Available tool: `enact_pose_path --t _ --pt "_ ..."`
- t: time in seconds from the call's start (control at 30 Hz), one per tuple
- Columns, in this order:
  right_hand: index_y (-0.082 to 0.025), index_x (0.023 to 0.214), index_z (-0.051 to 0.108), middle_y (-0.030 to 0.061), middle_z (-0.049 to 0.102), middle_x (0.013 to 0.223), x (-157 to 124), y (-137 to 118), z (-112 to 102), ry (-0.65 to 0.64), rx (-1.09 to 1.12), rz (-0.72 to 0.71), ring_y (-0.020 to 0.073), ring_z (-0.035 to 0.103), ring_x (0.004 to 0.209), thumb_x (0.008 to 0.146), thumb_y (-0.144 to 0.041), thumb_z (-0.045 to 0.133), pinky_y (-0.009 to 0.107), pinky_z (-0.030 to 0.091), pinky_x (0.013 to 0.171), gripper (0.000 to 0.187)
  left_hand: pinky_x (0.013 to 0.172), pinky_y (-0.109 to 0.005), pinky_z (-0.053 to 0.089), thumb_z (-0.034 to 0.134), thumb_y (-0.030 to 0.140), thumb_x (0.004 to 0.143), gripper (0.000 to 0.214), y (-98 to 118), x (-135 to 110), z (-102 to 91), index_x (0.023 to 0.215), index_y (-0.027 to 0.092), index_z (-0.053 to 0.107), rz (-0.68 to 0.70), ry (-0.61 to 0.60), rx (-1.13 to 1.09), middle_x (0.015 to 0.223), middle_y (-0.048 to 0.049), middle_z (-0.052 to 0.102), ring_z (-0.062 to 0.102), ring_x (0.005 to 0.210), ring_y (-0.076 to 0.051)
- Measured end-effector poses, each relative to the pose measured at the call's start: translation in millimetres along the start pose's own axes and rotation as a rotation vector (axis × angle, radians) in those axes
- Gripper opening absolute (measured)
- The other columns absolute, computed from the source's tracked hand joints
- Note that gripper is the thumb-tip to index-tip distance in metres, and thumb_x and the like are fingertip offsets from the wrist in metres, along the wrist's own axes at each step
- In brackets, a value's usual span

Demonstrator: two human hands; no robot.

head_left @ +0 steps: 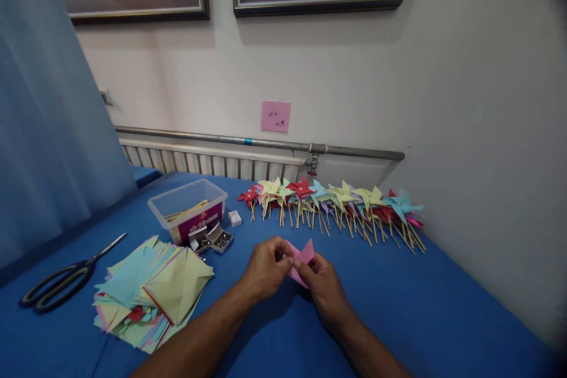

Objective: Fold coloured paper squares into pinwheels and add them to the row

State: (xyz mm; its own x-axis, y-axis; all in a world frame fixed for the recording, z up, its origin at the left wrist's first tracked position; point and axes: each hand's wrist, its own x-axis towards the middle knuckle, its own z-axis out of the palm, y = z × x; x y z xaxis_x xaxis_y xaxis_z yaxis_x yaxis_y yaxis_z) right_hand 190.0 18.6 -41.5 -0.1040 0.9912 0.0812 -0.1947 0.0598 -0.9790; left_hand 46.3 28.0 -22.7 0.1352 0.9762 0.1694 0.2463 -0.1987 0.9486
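Note:
A pink paper pinwheel (305,255), partly folded with one pointed blade standing up, is held between my two hands above the blue table. My left hand (269,266) pinches its left side near the middle. From the right, my right hand (324,283) grips the paper, the thumb pressed close to the centre. The fingers hide much of the pinwheel, and I cannot make out whether a pin is in it. To the left of my hands lies a loose pile of coloured paper squares (177,283). Two small open boxes of metal pins (221,240) stand behind the pile.
Finished pinwheels on sticks (343,195) lie in a row along the back. A clear plastic tub (188,207) holds wooden sticks, with a small white box (234,218) beside it. Black-handled scissors (71,277) lie far left. A radiator (212,162) runs along the wall.

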Motion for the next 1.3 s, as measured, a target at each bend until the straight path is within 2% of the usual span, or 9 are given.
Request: enact_pose_path --t 0.23,0.47,0.63,0.73,0.8,0.9,0.97,1.13,1.3 --pt "-0.016 0.096 0.072 0.0059 0.075 0.083 5 6 -6 0.011 -0.026 -0.006 0.0216 0.066 0.075 0.065 -0.05 0.083 0.033 0.049 0.072 0.048 0.057 -0.022 0.038 0.058 0.016 0.075 0.02 -3 -1 2.6 0.094 0.017 0.062 0.049 0.054 0.069 0.067 0.0043 0.057 0.051 0.06 -0.01" --pt "-0.017 0.098 0.073 0.0054 0.075 0.081 2 2 -2 -0.004 0.113 0.065 0.0229 0.069 0.076 0.066 -0.045 0.084 0.035 0.05 0.077 0.044 0.062 -0.024 0.04 0.059 0.016 0.076 0.042 -4 -2 3.2 0.118 0.017 0.063 0.082 0.05 0.084 0.073 0.0022 0.061 0.054 0.065 -0.012" --pt "-0.017 0.095 0.072 0.0069 0.076 0.086 2 1 -2 0.022 0.137 0.052 0.0258 0.07 0.084 0.066 -0.044 0.084 0.038 0.051 0.082 0.041 0.063 -0.024 0.041 0.062 0.021 0.076 0.053 -4 0 2.1 0.128 0.015 0.057 0.035 0.094 -0.087 0.076 0.0012 0.061 0.056 0.066 -0.012" --pt "-0.017 0.093 0.072 0.0074 0.077 0.089 4 2 -3 0.018 0.155 0.048 0.0256 0.07 0.084 0.067 -0.046 0.083 0.039 0.052 0.083 0.04 0.062 -0.024 0.042 0.065 0.029 0.074 0.053 -3 5 -2.1 0.124 0.012 0.057 -0.048 0.177 -0.28 0.073 0.0012 0.06 0.056 0.064 -0.012" --pt "-0.017 0.093 0.072 0.0074 0.077 0.089 5 4 -4 0.018 0.166 0.046 0.0248 0.07 0.082 0.068 -0.048 0.083 0.039 0.052 0.083 0.041 0.061 -0.024 0.041 0.067 0.034 0.072 0.045 -2 8 -5.2 0.111 0.012 0.062 -0.12 0.199 -0.371 0.072 -0.0007 0.062 0.056 0.062 -0.012" --pt "-0.017 0.091 0.073 0.0071 0.076 0.087 5 5 -5 0.019 0.162 0.046 0.0242 0.07 0.081 0.067 -0.048 0.084 0.038 0.052 0.082 0.041 0.057 -0.024 0.038 0.068 0.036 0.066 0.026 1 9 -7.0 0.077 0.013 0.063 -0.197 0.106 -0.445 0.066 -0.0028 0.061 0.052 0.056 -0.011" --pt "-0.016 0.091 0.073 0.007 0.076 0.086 5 4 -5 0.015 0.151 0.052 0.0246 0.07 0.082 0.065 -0.046 0.085 0.038 0.052 0.082 0.042 0.055 -0.024 0.036 0.07 0.033 0.063 0.022 2 7 -5.9 0.064 0.014 0.06 -0.207 0.041 -0.46 0.059 -0.0013 0.058 0.049 0.053 -0.01" --pt "-0.016 0.093 0.073 0.007 0.076 0.086 2 1 -3 0.018 0.118 0.062 0.0255 0.069 0.083 0.063 -0.046 0.086 0.039 0.052 0.08 0.044 0.055 -0.025 0.034 0.074 0.028 0.055 0.021 2 3 -0.7 0.064 0.012 0.064 -0.232 -0.001 -0.486 0.057 -0.0011 0.059 0.046 0.051 -0.009" --pt "-0.016 0.097 0.072 0.0061 0.076 0.079 -1 -4 -1 0.002 0.085 0.087 0.0252 0.069 0.077 0.064 -0.046 0.085 0.039 0.052 0.077 0.046 0.062 -0.027 0.041 0.074 0.026 0.053 0.022 -1 4 1.5 0.067 0.01 0.068 -0.237 -0.019 -0.46 0.063 -0.0039 0.064 0.054 0.058 -0.013"
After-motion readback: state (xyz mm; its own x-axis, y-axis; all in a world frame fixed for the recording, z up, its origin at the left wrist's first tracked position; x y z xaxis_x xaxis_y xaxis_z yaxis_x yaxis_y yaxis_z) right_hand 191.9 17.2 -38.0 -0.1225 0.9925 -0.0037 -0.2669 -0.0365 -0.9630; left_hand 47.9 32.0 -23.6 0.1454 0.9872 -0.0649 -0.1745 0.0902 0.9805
